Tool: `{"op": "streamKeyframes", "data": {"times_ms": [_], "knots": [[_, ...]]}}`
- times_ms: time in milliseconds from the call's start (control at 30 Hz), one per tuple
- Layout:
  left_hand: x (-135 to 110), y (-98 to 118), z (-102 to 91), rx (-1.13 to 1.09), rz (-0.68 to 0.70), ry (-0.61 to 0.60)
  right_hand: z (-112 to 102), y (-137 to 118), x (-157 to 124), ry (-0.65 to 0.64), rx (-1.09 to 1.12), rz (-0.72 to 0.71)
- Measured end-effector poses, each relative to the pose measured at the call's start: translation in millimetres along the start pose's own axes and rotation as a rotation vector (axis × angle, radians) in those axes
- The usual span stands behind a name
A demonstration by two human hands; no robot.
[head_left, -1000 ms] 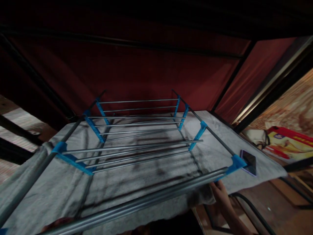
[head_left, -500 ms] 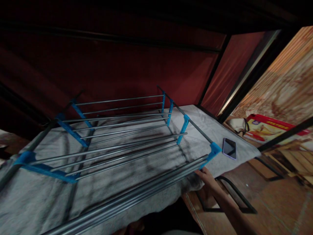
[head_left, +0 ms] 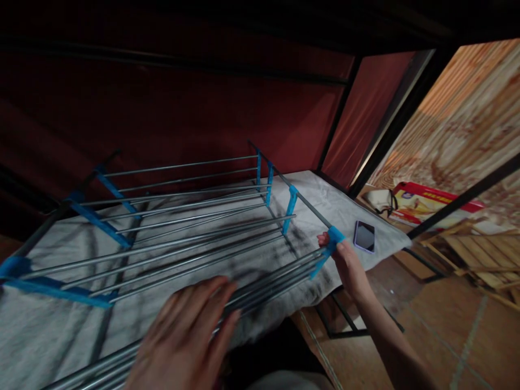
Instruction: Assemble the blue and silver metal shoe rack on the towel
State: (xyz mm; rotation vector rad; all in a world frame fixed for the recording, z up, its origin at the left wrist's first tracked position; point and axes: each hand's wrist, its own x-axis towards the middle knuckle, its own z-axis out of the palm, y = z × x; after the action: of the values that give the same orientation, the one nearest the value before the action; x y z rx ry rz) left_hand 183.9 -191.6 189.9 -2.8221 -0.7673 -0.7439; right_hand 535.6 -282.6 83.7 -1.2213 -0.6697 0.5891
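Observation:
A rack of grey metal tubes [head_left: 179, 252] joined by blue plastic brackets lies on a cloth-covered table. My right hand [head_left: 345, 260] is closed around the blue bracket [head_left: 335, 235] at the near right corner, its fingertips showing on the far side. Several tubes [head_left: 276, 284] run side by side along the near edge, with their right ends against that bracket. Over these near tubes lies my left hand [head_left: 182, 330], slightly blurred, its fingers on the far side and its thumb on the near side. At the far left end, another blue bracket [head_left: 60, 290] holds tubes.
A phone [head_left: 364, 236] lies on the grey cloth [head_left: 312, 187] to the right of the rack. Beyond the table's right edge are a red and yellow box [head_left: 434, 203] and wooden slats [head_left: 479, 260]. A dark red panel [head_left: 182, 119] stands behind the table.
My left hand has come into view over the near tubes. My right hand has moved up from below the tube ends to grip the corner bracket. The view has shifted slightly right.

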Motion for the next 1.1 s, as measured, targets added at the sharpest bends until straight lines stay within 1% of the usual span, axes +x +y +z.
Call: {"op": "streamKeyframes", "data": {"times_ms": [67,133,200,267,300,367,500,600,767,933,1100], "knots": [[25,27,23.2,0.014,0.012,-0.037,8,-6,6,0.016,0.059,-0.010],[45,49,48.5,0.008,0.007,-0.125,14,-11,11,0.034,0.115,-0.004],[57,61,69.0,-0.010,-0.007,-0.225,20,-16,15,0.028,0.167,0.017],[64,65,79.7,-0.047,-0.032,-0.307,24,-22,17,0.009,0.186,0.030],[67,64,81.1,-0.074,-0.048,-0.338,26,-24,17,0.003,0.182,0.033],[71,62,77.9,-0.127,-0.079,-0.383,29,-27,18,0.010,0.174,0.041],[77,61,64.9,-0.160,-0.106,-0.411,33,-28,16,0.061,0.174,0.069],[77,62,59.9,-0.165,-0.112,-0.399,35,-26,15,0.088,0.189,0.078],[80,62,59.1,-0.166,-0.117,-0.370,36,-24,13,0.157,0.210,0.078],[81,62,59.8,-0.163,-0.107,-0.403,37,-23,12,0.152,0.203,0.072],[81,63,58.1,-0.154,-0.081,-0.362,37,-23,12,0.151,0.192,0.060]]}}
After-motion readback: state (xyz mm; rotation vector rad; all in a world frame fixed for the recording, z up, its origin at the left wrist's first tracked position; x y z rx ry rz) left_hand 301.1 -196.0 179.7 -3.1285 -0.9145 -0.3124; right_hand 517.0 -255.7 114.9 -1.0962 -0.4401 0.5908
